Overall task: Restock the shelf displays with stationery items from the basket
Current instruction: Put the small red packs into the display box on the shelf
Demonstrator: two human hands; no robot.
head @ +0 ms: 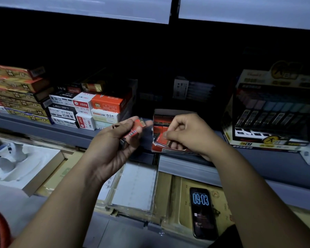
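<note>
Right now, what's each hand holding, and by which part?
Left hand grips small red packs around their lower half. Right hand pinches a pack by its edge, inside the open red box.

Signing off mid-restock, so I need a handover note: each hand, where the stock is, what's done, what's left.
Left hand: holds a few small red packs above the shelf edge.
Right hand: pinches a single pack at the front of the open display box on the shelf.
Done: the box already holds some packs.
Left: seat this pack, then probably those in the left hand. Other stock is out of view.
</note>
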